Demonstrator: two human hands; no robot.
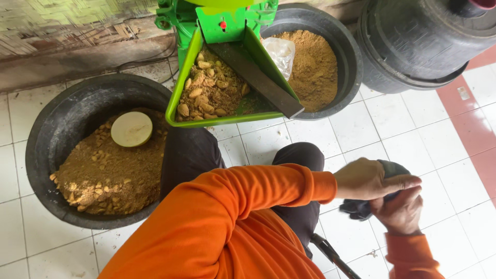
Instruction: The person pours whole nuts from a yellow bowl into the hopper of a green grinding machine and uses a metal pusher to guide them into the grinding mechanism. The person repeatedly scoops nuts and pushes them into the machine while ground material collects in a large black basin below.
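Both hands are off to the person's right, the left hand (369, 179) and right hand (400, 212) gripping a dark cloth (385, 188), while the green hopper (227, 82) sits still full of unground chunks.

White tiled floor (408, 139), red tile strip (478, 134), woven wall (62, 20)

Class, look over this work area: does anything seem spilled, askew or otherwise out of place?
A few things stand out. Brown crumbs lie on the white tile floor near the hands. A pale round lid-like disc lies on the coarse powder in the left black tub. A clear plastic bag sits on the fine powder in the right tub.
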